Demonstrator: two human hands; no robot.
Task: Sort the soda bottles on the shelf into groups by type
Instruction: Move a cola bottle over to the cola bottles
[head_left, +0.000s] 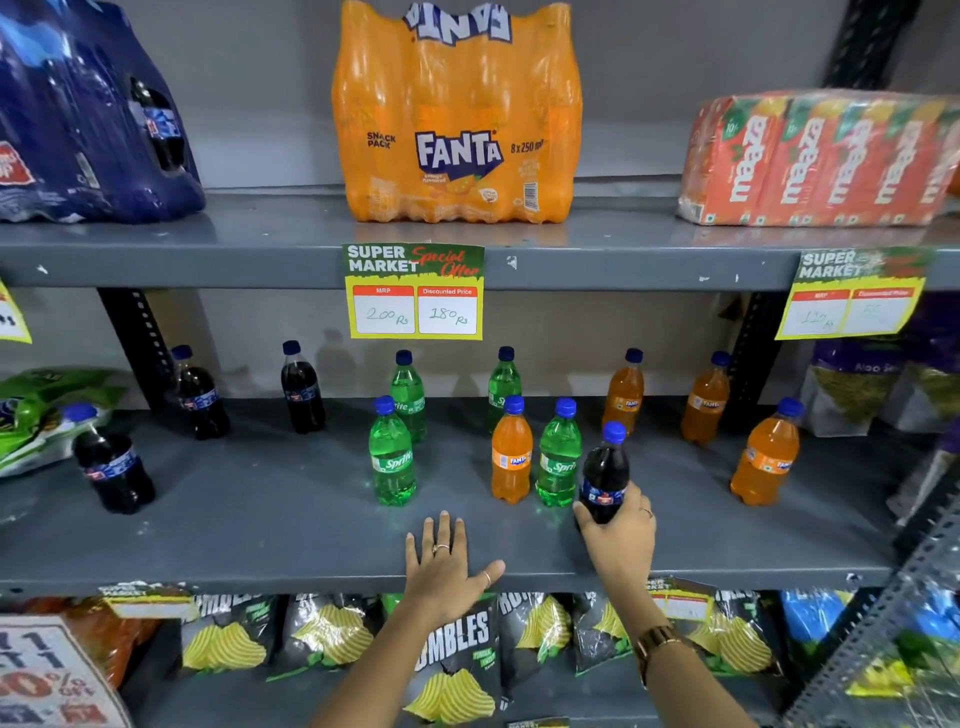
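Sorting is looking mostly done: we are clamping our right hand on a cola at 5 o'clock among the Sprites, resting our left hand flat and spread on the shelf. Colas at 9 o'clock, Fantas at 3; one Fanta is sitting stray mid-shelf.

The grey metal shelf carries upright cola bottles, green Sprite bottles and orange Fanta bottles.

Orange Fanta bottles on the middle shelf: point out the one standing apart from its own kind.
The orange Fanta bottle wedged between two green Sprite bottles at centre front. The other three orange bottles stand together at the right end.
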